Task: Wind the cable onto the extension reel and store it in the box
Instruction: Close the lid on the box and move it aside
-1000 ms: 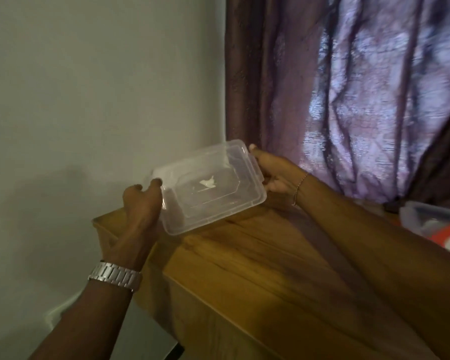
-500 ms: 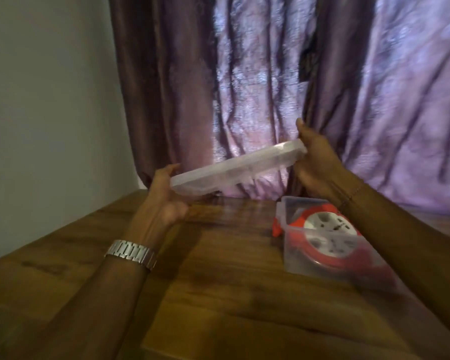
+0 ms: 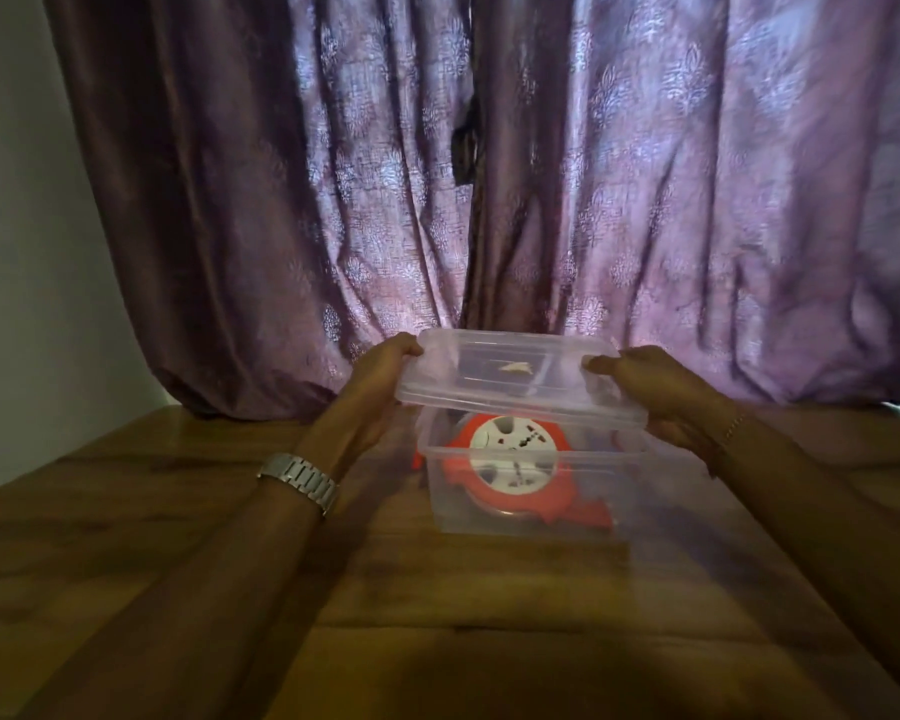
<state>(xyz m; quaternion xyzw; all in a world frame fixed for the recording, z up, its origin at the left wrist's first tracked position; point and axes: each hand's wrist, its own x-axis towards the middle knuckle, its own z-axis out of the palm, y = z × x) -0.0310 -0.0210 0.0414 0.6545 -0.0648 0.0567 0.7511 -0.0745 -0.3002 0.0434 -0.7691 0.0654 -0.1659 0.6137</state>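
A clear plastic box (image 3: 520, 517) stands on the wooden table, and the red extension reel (image 3: 515, 459) with a white socket face lies inside it. Just above the box hangs its clear lid (image 3: 510, 379), roughly level and not touching the rim at the front. My left hand (image 3: 380, 381) grips the lid's left end, thumb over the top edge. My right hand (image 3: 655, 392) grips the right end the same way. The cable itself is not visible apart from the reel.
The wooden table (image 3: 230, 563) spreads out in front of and to both sides of the box. A purple patterned curtain (image 3: 489, 174) hangs right behind it, and a pale wall (image 3: 17, 226) is at the left.
The lid came from the table's left corner, swung rightward while tilted, and now sits level just over the box. Both hands kept hold of it throughout.
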